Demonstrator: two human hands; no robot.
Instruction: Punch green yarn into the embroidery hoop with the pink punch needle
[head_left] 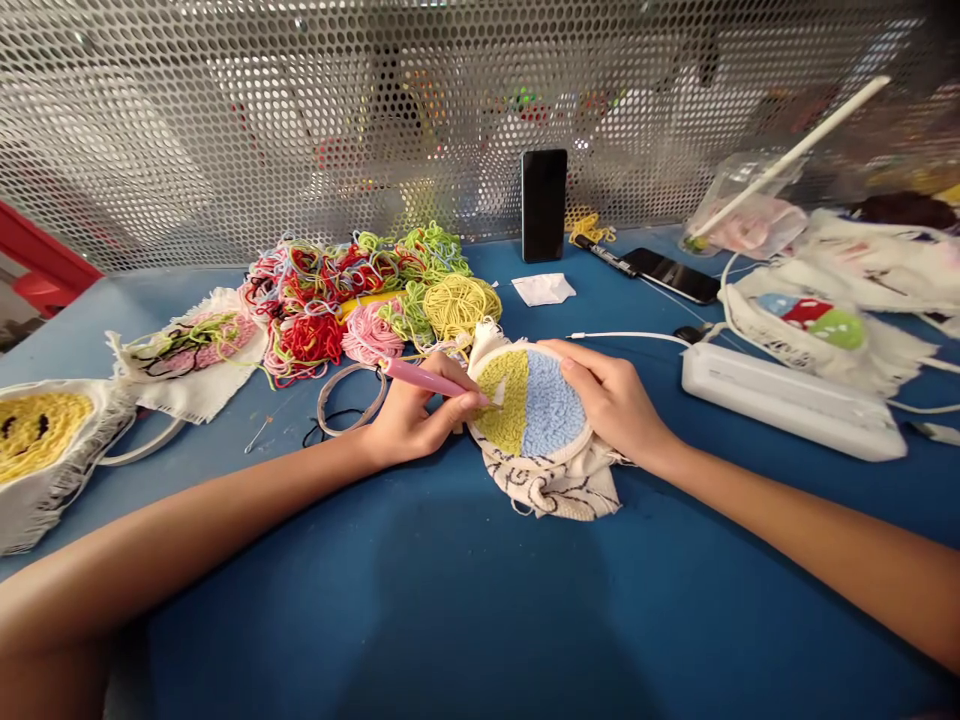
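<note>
Left hand [420,412], frame center: fingers closed round a pink punch tool [431,380], tip at the yellow-green half of the hoop piece. Right hand [611,395], right of center: fingers gripping the hoop's right rim. Round hoop piece [531,405], center of frame, half yellow-green, half blue, loose cloth hanging below its lower edge. Yarn heap [337,300], upper left of center, just beside the hoop. White power bank-like block [791,400], right, apart from the right hand. Upright phone [544,205], upper center, before the perforated metal panel [300,130]. Blue desk [480,610]: bare from the cloth down to the bottom edge, between both forearms.
</note>
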